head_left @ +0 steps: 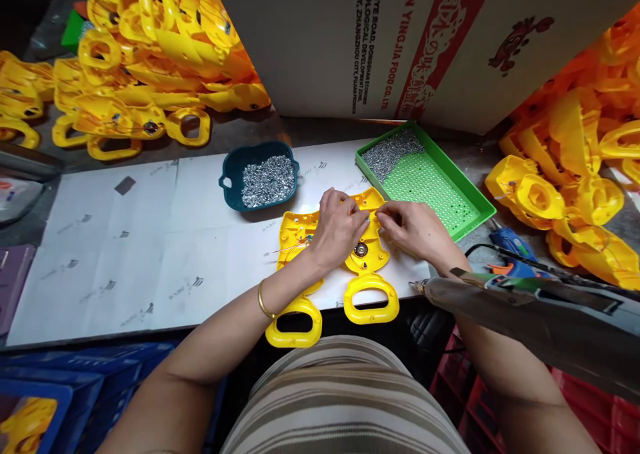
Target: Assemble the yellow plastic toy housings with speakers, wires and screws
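Observation:
Two yellow plastic shell halves with loop handles lie open side up at the table's front edge. The right shell (pixel 371 261) holds a round dark metal part (pixel 360 249). Thin wires cross the left shell (pixel 295 224), which my forearm partly covers. My left hand (pixel 339 231) is bent over the shells, its fingers closed in a pinch near a small pale piece. At the right shell's upper right, my right hand (pixel 415 231) has thumb and forefinger pinched together. Whatever is between the fingertips of either hand is too small or hidden to name.
A dark teal basket (pixel 233 197) and a green tray (pixel 473 221) hold small silvery screws. An electric screwdriver (pixel 500 307) reaches in from the right, near a blue glue gun (pixel 517 244). Yellow shells (pixel 150 61) are heaped behind, beside a large carton (pixel 320 54).

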`<state>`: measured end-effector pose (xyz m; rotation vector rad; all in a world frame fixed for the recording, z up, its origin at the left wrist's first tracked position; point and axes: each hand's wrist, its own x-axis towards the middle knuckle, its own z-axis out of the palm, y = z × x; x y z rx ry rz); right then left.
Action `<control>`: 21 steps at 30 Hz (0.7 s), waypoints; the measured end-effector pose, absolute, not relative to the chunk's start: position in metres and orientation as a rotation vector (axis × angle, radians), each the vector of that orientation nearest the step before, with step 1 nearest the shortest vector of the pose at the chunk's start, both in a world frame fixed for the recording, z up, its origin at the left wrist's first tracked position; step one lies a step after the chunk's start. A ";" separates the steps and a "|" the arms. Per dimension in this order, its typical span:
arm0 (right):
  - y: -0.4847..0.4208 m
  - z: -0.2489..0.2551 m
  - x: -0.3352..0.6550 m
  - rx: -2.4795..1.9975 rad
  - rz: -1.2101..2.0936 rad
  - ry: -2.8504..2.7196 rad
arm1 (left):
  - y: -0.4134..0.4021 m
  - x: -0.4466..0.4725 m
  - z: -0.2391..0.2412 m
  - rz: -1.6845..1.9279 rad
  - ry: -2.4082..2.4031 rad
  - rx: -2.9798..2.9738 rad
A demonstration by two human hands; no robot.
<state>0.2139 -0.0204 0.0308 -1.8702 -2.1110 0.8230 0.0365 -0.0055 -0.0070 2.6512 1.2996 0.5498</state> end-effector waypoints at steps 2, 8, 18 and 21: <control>-0.021 0.031 0.213 -1.881 0.837 -2.107 | -0.005 0.037 -0.007 0.522 1.301 2.648; -0.023 0.033 0.213 -1.914 0.862 -2.100 | -0.005 0.038 -0.007 0.462 1.327 2.625; -0.025 0.033 0.230 -1.664 1.058 -1.728 | -0.003 0.040 -0.003 0.399 1.336 2.598; -0.049 0.028 0.255 -1.369 1.315 -1.287 | -0.001 0.040 -0.004 0.396 1.331 2.585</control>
